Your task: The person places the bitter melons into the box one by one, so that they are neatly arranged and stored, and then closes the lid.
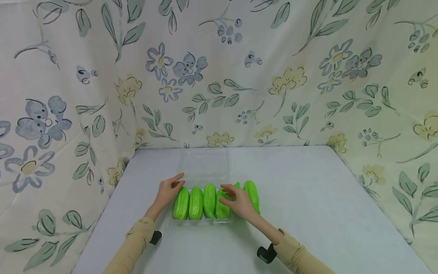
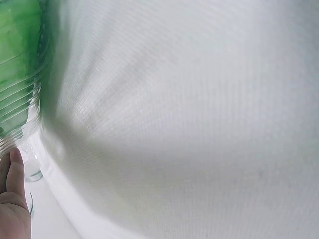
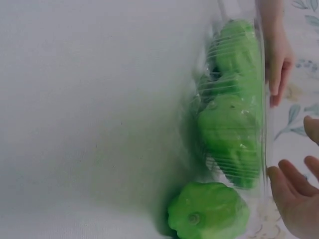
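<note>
Sat on a pale worktop [image 1: 308, 213] hemmed by floral cloth [image 1: 68, 95] — a clear tray [image 1: 202, 222] with its lid [image 1: 204, 164] flung open toward the far side. Held four green gourds [image 1: 195, 203] side by side, long axes running near to far. Lay just outside the tray's right edge, a fifth gourd [image 1: 252, 194], same orientation, touching or nearly touching the wall; exact contact could not be told.

Rested at the tray's far left corner, the left hand [image 1: 168, 191], fingers straight and relaxed, tips against the rim beside the leftmost gourd — holding nothing. In the left wrist view, only a thumb and a sliver of ribbed tray wall with green behind it.

Hovered over the rightmost tray gourd, the right hand [image 1: 237, 200], fingers extended and loosely spread, gripping nothing; light touch on the gourd below probable, not certain. In the right wrist view, fingers open next to the tray wall, loose gourd [image 3: 208, 211] beside it.

Lay immediately right of the right hand, the loose gourd — far nearer to it than to the left hand, which sat across the whole tray. Ran parallel to the reaching forearm, that gourd's long axis, so any grasp would likely come across its narrow width.
</note>
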Demonstrator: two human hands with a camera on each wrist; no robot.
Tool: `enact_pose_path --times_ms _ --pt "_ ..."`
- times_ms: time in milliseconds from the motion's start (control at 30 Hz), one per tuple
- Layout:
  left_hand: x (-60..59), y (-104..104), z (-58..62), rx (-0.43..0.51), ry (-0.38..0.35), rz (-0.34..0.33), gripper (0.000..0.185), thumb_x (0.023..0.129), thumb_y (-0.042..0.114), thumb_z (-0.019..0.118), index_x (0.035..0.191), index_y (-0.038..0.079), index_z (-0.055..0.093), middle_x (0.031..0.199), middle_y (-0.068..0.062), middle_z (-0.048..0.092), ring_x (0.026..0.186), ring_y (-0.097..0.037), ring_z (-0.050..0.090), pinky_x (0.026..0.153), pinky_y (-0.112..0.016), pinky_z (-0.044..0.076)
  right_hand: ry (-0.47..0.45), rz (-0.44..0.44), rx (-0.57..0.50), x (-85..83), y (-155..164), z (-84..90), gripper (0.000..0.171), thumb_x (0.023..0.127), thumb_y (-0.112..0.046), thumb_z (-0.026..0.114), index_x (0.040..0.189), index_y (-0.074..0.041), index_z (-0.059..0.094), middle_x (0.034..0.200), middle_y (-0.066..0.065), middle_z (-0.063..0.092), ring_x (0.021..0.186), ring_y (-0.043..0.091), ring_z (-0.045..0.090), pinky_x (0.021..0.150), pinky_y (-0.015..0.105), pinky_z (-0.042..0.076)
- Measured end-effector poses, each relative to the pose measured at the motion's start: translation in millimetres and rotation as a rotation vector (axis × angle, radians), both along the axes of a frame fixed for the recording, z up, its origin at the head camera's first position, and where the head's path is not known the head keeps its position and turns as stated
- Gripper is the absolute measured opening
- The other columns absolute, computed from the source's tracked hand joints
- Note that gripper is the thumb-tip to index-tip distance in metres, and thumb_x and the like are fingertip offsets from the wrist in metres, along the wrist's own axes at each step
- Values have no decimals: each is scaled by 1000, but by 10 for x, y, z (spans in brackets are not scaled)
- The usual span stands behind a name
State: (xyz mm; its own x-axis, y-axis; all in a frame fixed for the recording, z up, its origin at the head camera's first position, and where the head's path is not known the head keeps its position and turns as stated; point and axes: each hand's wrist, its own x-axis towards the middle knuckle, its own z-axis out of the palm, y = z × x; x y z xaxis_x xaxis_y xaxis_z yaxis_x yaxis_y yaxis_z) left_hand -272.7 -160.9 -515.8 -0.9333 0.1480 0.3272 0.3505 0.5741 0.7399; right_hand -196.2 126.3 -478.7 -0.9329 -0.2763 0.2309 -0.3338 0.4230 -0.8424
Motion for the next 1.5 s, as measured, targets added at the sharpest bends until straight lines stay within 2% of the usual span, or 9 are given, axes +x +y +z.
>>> enact_pose_path --times_ms 333,500,700,1000,1200,1300,1500 --pt "-10 -2 1 6 -3 -3 38 91 13 64 126 1 60 113 -22 67 86 -26 70 61 -19 47 -78 -1 -58 33 89 72 47 86 -13 70 128 3 55 117 26 63 106 41 61 91 49 49" --pt "-25 -6 -17 1 6 -2 38 91 14 64 126 1 60 112 -22 67 90 -28 70 64 -20 49 -116 -18 -63 50 178 105 48 86 -13 70 129 1 55 119 25 61 109 41 60 92 47 48" --pt "-28 -6 -23 -3 8 -3 38 91 15 64 127 1 60 111 -21 68 88 -27 70 62 -19 47 -93 -78 -6 45 288 145 46 85 -17 71 128 -7 58 119 21 63 108 38 62 91 43 50" --pt "-21 -20 -38 -2 7 -4 38 91 14 65 126 1 60 113 -20 67 88 -26 70 62 -18 47 -83 -133 35 8 465 133 45 85 -15 72 127 -6 59 118 20 65 106 35 64 89 41 51" --pt "-11 -27 -28 1 15 -5 37 91 13 65 126 2 60 100 -19 72 69 -11 60 55 -19 42 -87 -162 43 3 571 145 45 84 -16 72 127 -7 59 119 21 64 106 36 63 90 42 51" --pt "-7 -27 -21 1 15 -4 37 90 12 65 126 2 61 98 -19 72 65 -7 56 54 -19 41 -86 -172 57 -9 625 144 45 85 -17 71 127 -7 59 120 21 64 107 37 63 90 43 51" --pt "-10 -24 -22 0 13 -9 38 90 13 65 126 1 60 104 -20 70 73 -15 64 55 -19 42 -72 -187 101 -34 726 157 46 87 -17 70 129 -5 57 121 24 62 107 39 62 89 44 51"
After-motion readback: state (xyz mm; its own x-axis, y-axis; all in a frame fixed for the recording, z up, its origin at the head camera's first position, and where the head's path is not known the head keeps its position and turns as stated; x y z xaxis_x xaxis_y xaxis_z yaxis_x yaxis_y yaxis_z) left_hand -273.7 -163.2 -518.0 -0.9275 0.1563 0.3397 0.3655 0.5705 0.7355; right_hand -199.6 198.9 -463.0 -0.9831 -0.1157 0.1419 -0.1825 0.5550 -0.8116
